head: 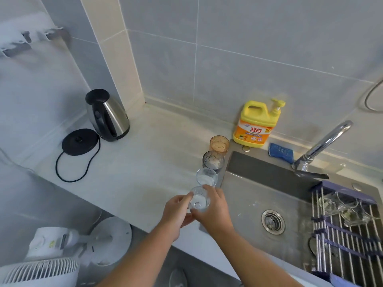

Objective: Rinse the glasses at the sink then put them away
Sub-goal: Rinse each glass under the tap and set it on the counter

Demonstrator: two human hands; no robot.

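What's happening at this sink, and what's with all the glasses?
A person holds a clear ribbed glass in both hands, left hand and right hand, over the counter edge beside the sink. Three more glasses stand in a row on the counter: a clear one, a dark one and an amber one. Some glassware lies on the rack over the sink.

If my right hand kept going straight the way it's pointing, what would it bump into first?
Beyond the ribbed glass it holds, your right hand would probably meet the clear glass standing next on the counter; depth is unclear.
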